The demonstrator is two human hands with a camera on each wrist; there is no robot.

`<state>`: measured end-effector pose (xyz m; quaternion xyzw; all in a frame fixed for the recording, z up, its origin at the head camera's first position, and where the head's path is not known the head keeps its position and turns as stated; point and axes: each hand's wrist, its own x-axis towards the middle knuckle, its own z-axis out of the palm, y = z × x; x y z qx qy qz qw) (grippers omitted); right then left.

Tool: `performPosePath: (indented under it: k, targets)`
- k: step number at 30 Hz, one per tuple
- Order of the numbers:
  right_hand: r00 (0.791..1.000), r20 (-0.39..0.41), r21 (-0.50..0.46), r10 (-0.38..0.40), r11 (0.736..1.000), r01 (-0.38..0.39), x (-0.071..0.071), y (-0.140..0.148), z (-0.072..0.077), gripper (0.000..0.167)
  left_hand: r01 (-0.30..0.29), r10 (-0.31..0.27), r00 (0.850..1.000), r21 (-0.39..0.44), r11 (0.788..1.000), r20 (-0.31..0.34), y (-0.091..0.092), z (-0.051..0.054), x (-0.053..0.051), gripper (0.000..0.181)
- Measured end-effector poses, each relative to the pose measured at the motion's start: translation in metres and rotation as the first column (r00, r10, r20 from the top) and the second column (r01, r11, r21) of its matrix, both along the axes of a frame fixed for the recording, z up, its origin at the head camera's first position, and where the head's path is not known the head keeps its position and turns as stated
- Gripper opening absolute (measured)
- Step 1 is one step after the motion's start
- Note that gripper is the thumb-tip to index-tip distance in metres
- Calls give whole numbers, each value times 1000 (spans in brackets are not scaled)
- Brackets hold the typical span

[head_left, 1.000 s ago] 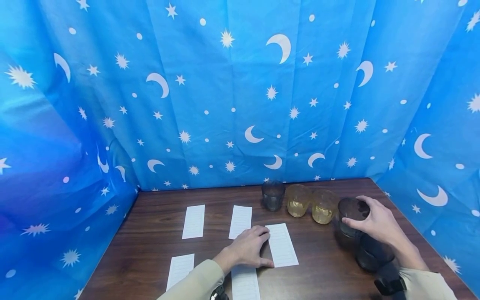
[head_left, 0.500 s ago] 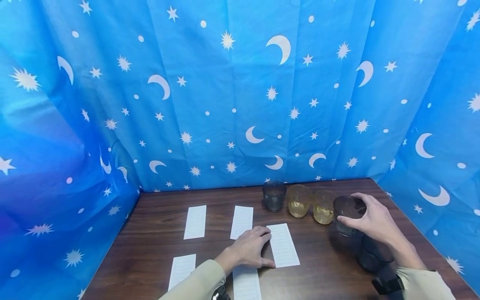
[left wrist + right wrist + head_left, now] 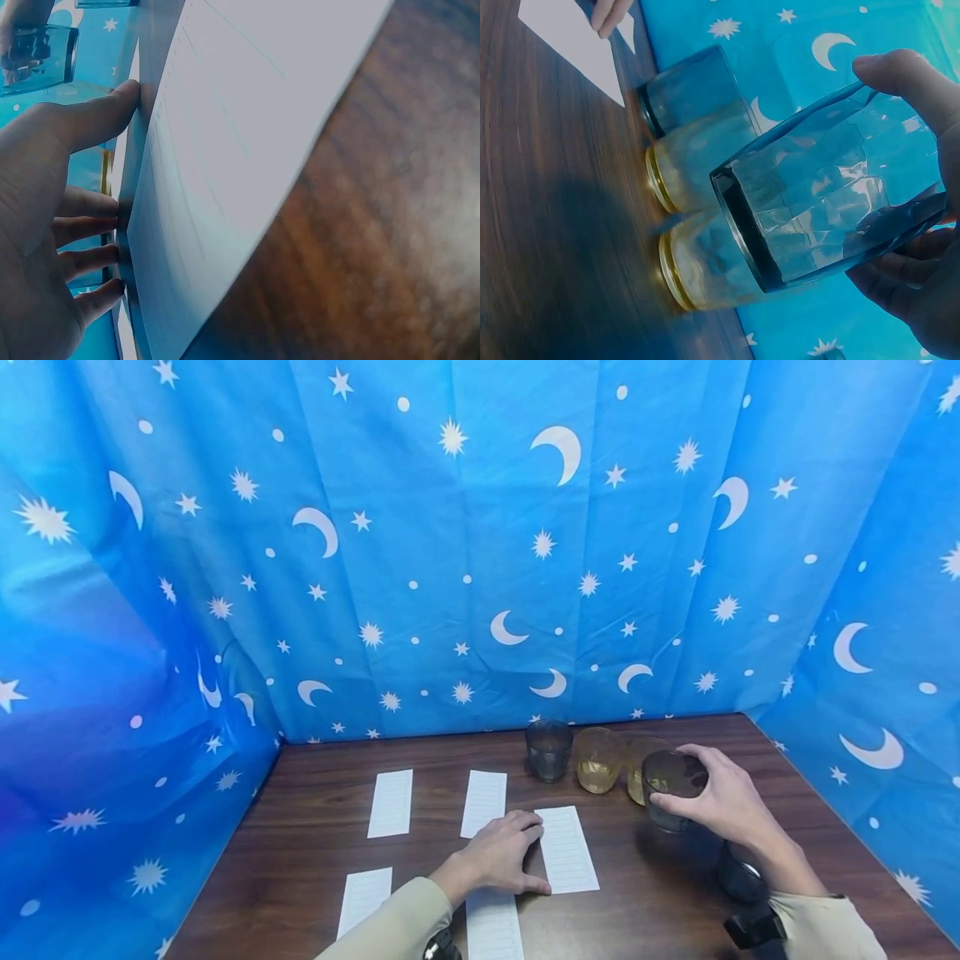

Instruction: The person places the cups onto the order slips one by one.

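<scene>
Dark glass (image 3: 663, 789) in the right hand (image 3: 723, 793), left hand (image 3: 498, 856) down on the table (image 3: 300, 810)

So the right hand's got its thumb and fingers wrapped around the dark glass near the rim. Looks about upright, base clear of the wood, on the right side of the table. From the head view it covers part of the near yellow glass (image 3: 636, 770); can't tell if the two touch. Right beside that is the far yellow glass (image 3: 597, 762), then the back glass (image 3: 549, 752), another dark one, next to the curtain (image 3: 420, 527). There's also a spare glass (image 3: 738, 875), dark too, partly hidden under the right wrist.

Left hand is loosely spread, fingertips down, thumb and index at the left edge of the right card (image 3: 568, 852). Can't tell if they're actually pressing on it. Top middle card (image 3: 483, 802) is just past the fingers, and the bottom middle card (image 3: 492, 931) pokes out under the wrist. Further left: top left card (image 3: 390, 803) and bottom left card (image 3: 363, 900), the second partly behind the sleeve (image 3: 397, 922).
</scene>
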<state>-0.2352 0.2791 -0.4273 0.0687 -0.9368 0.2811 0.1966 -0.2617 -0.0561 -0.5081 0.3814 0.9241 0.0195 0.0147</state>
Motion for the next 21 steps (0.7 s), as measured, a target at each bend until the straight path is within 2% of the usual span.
performPosePath:
  k: [11, 21]
  targets:
    - [999, 5, -28, 46, 999, -46, -6, -21, -6, 81, 5, -5, 1000, 9, 1000, -3, 0, -1, 0, 89]
    - [997, 16, -43, 77, 996, -77, -10, -40, -5, 83, 9, -8, 1000, 18, 1000, -28, 0, -1, -1, 89]
